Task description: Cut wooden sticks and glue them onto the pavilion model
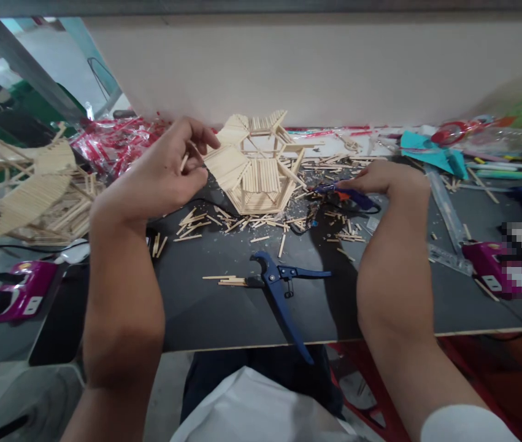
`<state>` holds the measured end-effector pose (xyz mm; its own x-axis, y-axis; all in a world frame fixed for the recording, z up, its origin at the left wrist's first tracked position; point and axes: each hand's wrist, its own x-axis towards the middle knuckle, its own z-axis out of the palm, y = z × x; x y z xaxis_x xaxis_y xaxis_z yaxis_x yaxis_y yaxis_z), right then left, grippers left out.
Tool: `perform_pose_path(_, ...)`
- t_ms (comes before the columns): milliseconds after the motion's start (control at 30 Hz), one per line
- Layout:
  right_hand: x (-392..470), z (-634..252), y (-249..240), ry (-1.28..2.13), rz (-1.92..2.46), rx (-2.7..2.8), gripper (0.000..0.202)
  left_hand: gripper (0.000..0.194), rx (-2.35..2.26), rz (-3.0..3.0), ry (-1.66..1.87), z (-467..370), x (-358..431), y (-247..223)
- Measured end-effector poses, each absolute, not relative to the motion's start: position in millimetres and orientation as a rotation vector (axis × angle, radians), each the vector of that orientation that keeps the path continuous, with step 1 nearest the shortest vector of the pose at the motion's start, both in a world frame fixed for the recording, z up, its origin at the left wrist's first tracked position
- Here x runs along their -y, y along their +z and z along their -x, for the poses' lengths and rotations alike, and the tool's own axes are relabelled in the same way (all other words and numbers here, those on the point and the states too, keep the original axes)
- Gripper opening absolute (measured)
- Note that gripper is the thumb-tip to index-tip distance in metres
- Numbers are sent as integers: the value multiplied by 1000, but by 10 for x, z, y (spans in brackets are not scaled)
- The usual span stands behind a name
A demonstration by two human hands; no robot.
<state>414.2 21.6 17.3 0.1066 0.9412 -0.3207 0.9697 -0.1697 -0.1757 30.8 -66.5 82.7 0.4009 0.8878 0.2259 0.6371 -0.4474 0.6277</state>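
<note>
A model built of pale wooden sticks (261, 178) stands on the dark table, with hexagonal sections and slatted panels. Beside its upper left panel is my left hand (180, 162), fingers curled around a short wooden stick (184, 161). To the right of the model, my right hand (378, 179) grips a blue glue gun (357, 201) with an orange trigger. Its nozzle points left toward the model, and part of the grip is hidden by my fingers. Nearer to me lies a blue ratchet cutter (279, 288), with several thin sticks (230, 280) by its jaw.
Loose stick pieces (196, 224) are scattered around the model. Another stick model (35, 190) stands at the left. Purple power sockets (24, 288) sit at the left, with more at the right. Red-striped plastic wrapping (118, 138) lies behind; a clear ruler (445, 205) lies at the right.
</note>
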Motion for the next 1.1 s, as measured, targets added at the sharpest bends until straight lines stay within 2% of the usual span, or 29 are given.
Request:
perform_pose_path(100,70,-3929,556,-382,-2373,-1984,30,21,-1381,-2022,927,-420,676,839)
perform_pose_path(233,506,-3544,941,-312,-2467,-2529,18,19,-1358,-1971,997,-588,731,896)
perform_pose_path(367,713,-3076,971,-513,-1955,-3208,7,24,-1307,-1979,1028,-661,766,893)
perform_pose_path(467,704,-2767,849,-724,-1623,-3469,2,29,-1236,-1880,1040,-666,743,843)
perform_pose_path(533,680,-2619,771,-817,-1575,-3488,8,42,-1225,-1812,994,-668,717,819)
perform_pose_path(667,657,-2488,689,-874,-1485,-3577,11,81,-1256,-1761,848,-668,680,824)
perform_pose_path(867,632,-2444,594,-989,-1573,-3488,11,108,-1237,-1814,702,-687,675,849)
perform_pose_path(1033,611,-2409,542,-1057,-1415,-3567,6,97,-1169,-1708,691,-735,687,828)
perform_pose_path(1100,589,-2447,561,-1148,-1510,-3504,8,77,-1110,-1747,747,-692,684,810)
